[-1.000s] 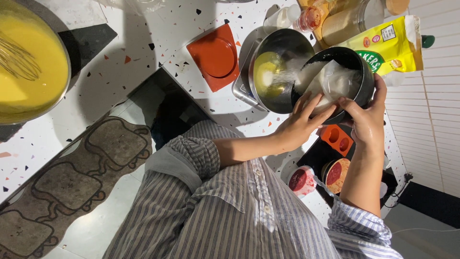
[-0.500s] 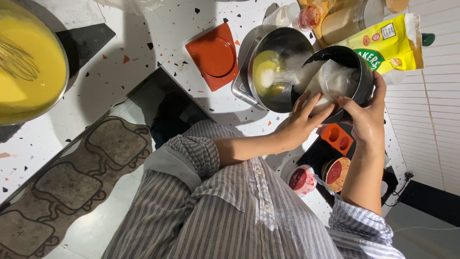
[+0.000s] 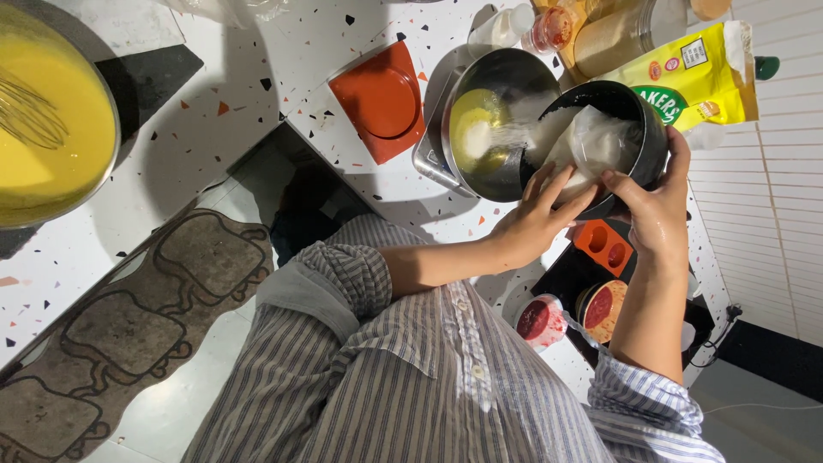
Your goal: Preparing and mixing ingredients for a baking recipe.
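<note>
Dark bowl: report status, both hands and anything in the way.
Right hand grips tilted dark bowl by its rim. Left hand scraping white powder toward steel bowl. Nothing blocking.

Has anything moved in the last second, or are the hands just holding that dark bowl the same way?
Almost nothing has moved. The right hand still grips the rim of the tilted dark bowl, and the left hand still rests at its white contents, over the steel bowl. The orange tray, yellow packet and big bowl of yellow batter stayed put.
</note>
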